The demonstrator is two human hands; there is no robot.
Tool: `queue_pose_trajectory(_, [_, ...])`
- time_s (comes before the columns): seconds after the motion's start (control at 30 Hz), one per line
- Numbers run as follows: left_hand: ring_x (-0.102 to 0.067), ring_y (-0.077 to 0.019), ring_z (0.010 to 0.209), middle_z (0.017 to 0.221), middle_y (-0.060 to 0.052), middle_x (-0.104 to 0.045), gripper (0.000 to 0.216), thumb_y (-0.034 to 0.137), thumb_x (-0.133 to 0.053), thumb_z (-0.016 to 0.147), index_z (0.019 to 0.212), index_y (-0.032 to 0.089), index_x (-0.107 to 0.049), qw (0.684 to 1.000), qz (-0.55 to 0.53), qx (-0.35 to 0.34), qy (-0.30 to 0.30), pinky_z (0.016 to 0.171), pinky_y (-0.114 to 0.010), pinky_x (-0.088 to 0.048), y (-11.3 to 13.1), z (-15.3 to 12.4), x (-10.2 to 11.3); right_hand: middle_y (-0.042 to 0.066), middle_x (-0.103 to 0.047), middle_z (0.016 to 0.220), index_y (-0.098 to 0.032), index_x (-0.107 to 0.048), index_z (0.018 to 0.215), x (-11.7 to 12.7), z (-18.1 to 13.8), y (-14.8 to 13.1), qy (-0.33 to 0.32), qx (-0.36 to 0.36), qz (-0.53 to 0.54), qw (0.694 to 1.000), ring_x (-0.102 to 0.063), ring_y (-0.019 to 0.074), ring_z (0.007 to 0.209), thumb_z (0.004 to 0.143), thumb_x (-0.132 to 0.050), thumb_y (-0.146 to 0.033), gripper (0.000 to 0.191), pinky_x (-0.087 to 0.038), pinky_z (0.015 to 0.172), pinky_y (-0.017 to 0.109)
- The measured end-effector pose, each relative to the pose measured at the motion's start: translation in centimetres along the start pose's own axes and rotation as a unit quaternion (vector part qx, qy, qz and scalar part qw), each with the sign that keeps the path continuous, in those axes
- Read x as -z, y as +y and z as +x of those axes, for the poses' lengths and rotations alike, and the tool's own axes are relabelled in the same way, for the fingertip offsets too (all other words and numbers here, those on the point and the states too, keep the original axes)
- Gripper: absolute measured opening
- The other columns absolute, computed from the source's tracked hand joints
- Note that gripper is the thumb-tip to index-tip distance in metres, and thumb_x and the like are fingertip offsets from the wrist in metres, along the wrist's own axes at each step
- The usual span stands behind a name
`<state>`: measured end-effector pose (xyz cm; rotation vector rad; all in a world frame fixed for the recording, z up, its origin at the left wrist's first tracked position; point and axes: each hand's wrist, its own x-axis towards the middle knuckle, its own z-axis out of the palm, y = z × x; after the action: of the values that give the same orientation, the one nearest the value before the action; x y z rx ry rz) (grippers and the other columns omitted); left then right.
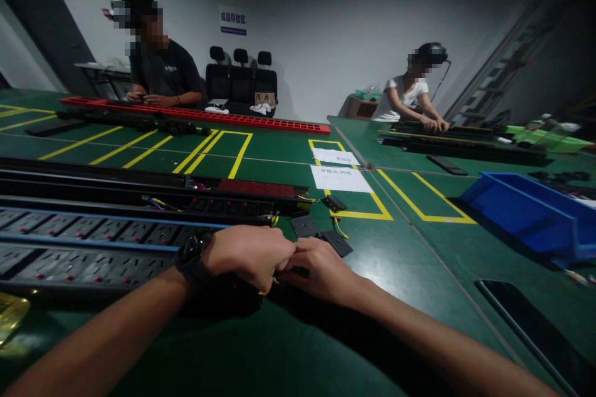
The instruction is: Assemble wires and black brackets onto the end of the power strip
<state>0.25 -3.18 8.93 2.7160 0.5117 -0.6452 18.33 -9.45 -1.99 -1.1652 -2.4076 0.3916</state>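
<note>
My left hand [249,253], with a dark watch [192,251] on its wrist, is closed at the right end of the nearest power strip [88,267]. My right hand [321,268] meets it there, thumb and fingers pinched together. What sits between the fingertips is hidden. A short bit of yellow wire [265,292] shows just under the left fingers. Beyond the hands lie black flat end plates [336,242], one with a yellow-green wire [341,228]. Behind the nearest strip run a blue-edged power strip [93,227] and a black one with dark red sockets [256,188].
A blue bin [526,208] and a phone [521,316] lie to the right. White paper sheets [342,180] rest within yellow tape lines. Across the green table [400,273], a co-worker [162,68] sits behind a long red strip [200,115]; another co-worker [410,96] handles dark strips.
</note>
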Motion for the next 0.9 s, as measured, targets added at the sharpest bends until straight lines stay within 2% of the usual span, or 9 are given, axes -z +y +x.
queue_pose_trajectory(0.13, [-0.063, -0.0186, 0.069, 0.087, -0.005, -0.076, 0.038, 0.016, -0.069, 0.072, 0.11, 0.017, -0.07, 0.999, -0.041, -0.012, -0.005, 0.054, -0.025, -0.042, -0.5, -0.1, 0.1, 0.004, -0.079, 0.097, -0.023, -0.08, 0.097, -0.5, -0.1, 0.2, 0.019, -0.009, -0.006, 1.0, -0.07, 0.0188, 0.087, 0.093, -0.077, -0.027, 0.006, -0.047, 0.076, 0.028])
queue_pose_trajectory(0.27, [-0.062, -0.0182, 0.068, 0.084, -0.004, -0.076, 0.024, 0.017, -0.068, 0.074, 0.097, 0.019, -0.073, 1.0, -0.004, -0.01, 0.002, 0.053, -0.026, -0.038, -0.3, -0.2, 0.3, 0.005, -0.077, 0.093, -0.022, -0.08, 0.099, 0.8, 0.1, 0.0, -0.026, 0.012, -0.025, 0.999, -0.069, 0.0176, 0.083, 0.095, -0.075, -0.027, 0.009, -0.045, 0.074, 0.027])
queue_pose_trajectory(0.37, [-0.059, -0.0178, 0.063, 0.078, -0.004, -0.075, 0.014, 0.02, -0.069, 0.076, 0.089, 0.021, -0.075, 1.0, 0.007, -0.009, 0.003, 0.052, -0.027, -0.035, 0.2, -0.3, 0.5, 0.004, -0.074, 0.088, -0.022, -0.08, 0.099, 3.7, 0.1, 0.0, -0.082, 0.028, -0.027, 0.996, -0.067, 0.0163, 0.08, 0.094, -0.077, -0.026, 0.007, -0.043, 0.071, 0.027])
queue_pose_trajectory(0.47, [-0.057, -0.0175, 0.059, 0.073, -0.005, -0.074, 0.01, 0.024, -0.068, 0.08, 0.08, 0.02, -0.077, 1.0, 0.02, 0.015, 0.018, 0.053, -0.028, -0.037, 0.5, -0.5, 0.5, 0.005, -0.073, 0.092, -0.02, -0.079, 0.095, 7.2, -0.5, 0.2, -0.051, -0.043, -0.033, 0.997, -0.066, 0.0158, 0.081, 0.098, -0.071, -0.025, 0.01, -0.043, 0.071, 0.027])
queue_pose_trajectory(0.57, [-0.055, -0.0179, 0.055, 0.07, -0.007, -0.073, 0.017, 0.027, -0.066, 0.082, 0.072, 0.019, -0.076, 0.997, 0.048, 0.049, 0.046, 0.053, -0.029, -0.037, 0.5, -0.6, 0.3, 0.005, -0.071, 0.087, -0.02, -0.077, 0.09, 9.0, -2.2, 0.9, -0.008, -0.113, -0.035, 0.993, -0.064, 0.0157, 0.078, 0.1, -0.065, -0.024, 0.016, -0.042, 0.069, 0.027])
queue_pose_trajectory(0.73, [-0.045, -0.0157, 0.046, 0.055, -0.006, -0.063, 0.025, 0.026, -0.067, 0.08, 0.056, 0.019, -0.071, 0.997, 0.055, 0.048, 0.031, 0.05, -0.031, -0.033, 0.4, -0.2, -0.4, 0.006, -0.071, 0.088, -0.023, -0.077, 0.092, 7.6, -6.6, 2.9, 0.025, -0.187, -0.036, 0.981, -0.065, 0.0178, 0.075, 0.102, -0.059, -0.032, 0.022, -0.043, 0.066, 0.03])
queue_pose_trajectory(0.9, [-0.031, -0.0127, 0.042, 0.049, -0.002, -0.056, 0.027, 0.021, -0.069, 0.078, 0.051, 0.019, -0.066, 0.998, 0.052, 0.029, 0.033, 0.048, -0.031, -0.027, 0.3, 0.3, -0.8, 0.008, -0.071, 0.084, -0.026, -0.075, 0.099, 6.3, -8.9, 4.9, 0.136, -0.232, -0.086, 0.959, -0.064, 0.0217, 0.072, 0.101, -0.055, -0.036, 0.023, -0.044, 0.066, 0.034])
